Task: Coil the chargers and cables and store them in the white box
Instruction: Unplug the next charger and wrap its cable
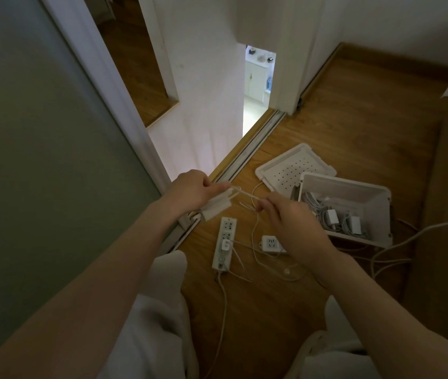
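- Wooden floor fills most of the scene, with a frosted glass door on the left and a sliding-door track running away from us to the far side.
- Our left hand curls its fingers round a white charger and holds it above the floor, near the track.
- Our right hand pinches the thin white cable between thumb and fingertips, and the other fingers are curled in.
- This cable is stretched between the two hands. Its free part hangs down to the floor and lies there in loose curves.
- We judge that we are in the middle of winding this cable onto the charger. Some turns seem to be on it, but the blur does not let us count them.
- The white box stands open on the right, just beside the right hand, and several coiled chargers already lie inside.
- Its perforated lid lies on the floor at the far-left side of the box.
- Much is left, in our judgement. This coil must be finished and put in the box.
- A long power strip and a small power strip lie on the floor with loose thin cables, and a thicker cable runs off to the right.
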